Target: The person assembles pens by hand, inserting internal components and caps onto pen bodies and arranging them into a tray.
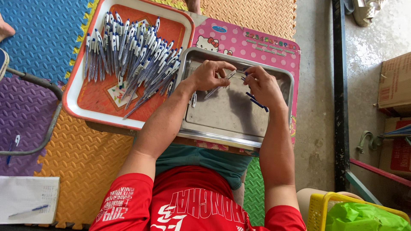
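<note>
Head view, looking down. Left hand [208, 75] over the upper left part of a steel tray [231, 124]; its fingers [222, 65] are curled narrow and pinch one end of a pen barrel [219, 85], clear and slim, which slants down and left from the fingertips and under the hand. Right hand [263, 83] over the upper right part of the same tray, close beside the left; fingers bent and close together near the barrel's upper end, but whether they grip anything there cannot be told. Several blue refills [256, 102] stick out below the right palm, slanting down and right, apparently held in the hand. Steel tray sits on a pink board [257, 45] across the person's lap. To the left, touching the steel tray's edge, a red tray with white rim [77, 92] carries a heap of white-and-blue pens [132, 55]. Foam floor mats [81, 158] in blue, purple, orange underneath. Lower left: notepad [25, 199] with a blue pen [29, 210] lying on it. Lower right: yellow basket [319, 209].
</note>
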